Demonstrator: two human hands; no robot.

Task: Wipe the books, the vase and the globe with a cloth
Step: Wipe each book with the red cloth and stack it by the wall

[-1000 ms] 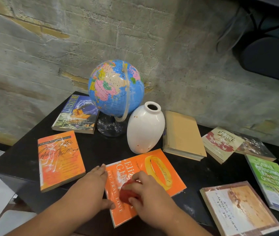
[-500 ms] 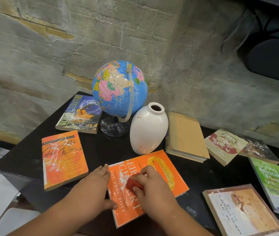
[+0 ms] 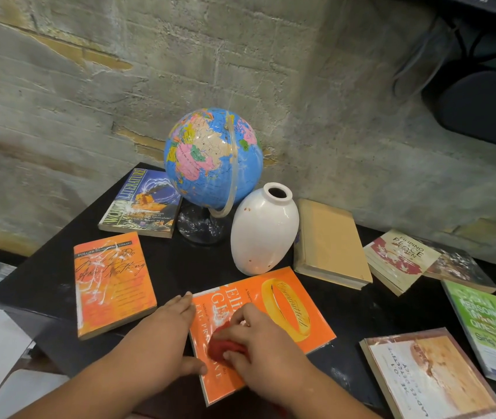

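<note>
An orange book [image 3: 289, 300] lies at the front of the black table [image 3: 44, 276]. My right hand [image 3: 258, 343] grips a red cloth [image 3: 224, 343] and presses it on the book's cover. My left hand [image 3: 162, 343] lies flat on the book's left edge, fingers straight, thumb on the cover. Behind stand a blue globe [image 3: 210, 158] on a dark base and a white vase [image 3: 263, 229]. Other books lie around: a second orange one [image 3: 110, 279] at left, a blue literature book [image 3: 144, 204] and a tan hardback [image 3: 329, 241].
More books lie at right: a peace-women paperback [image 3: 400, 257], a green one [image 3: 491, 325] and a beige one [image 3: 431, 376] near the front edge. A rough concrete wall [image 3: 180, 71] backs the table. A dark chair [image 3: 482, 107] stands at upper right. The table's left corner drops to the floor.
My right hand has rubbed the red cloth along the orange book's cover, up toward the title and back down. My left hand has stayed on the book's left edge.
</note>
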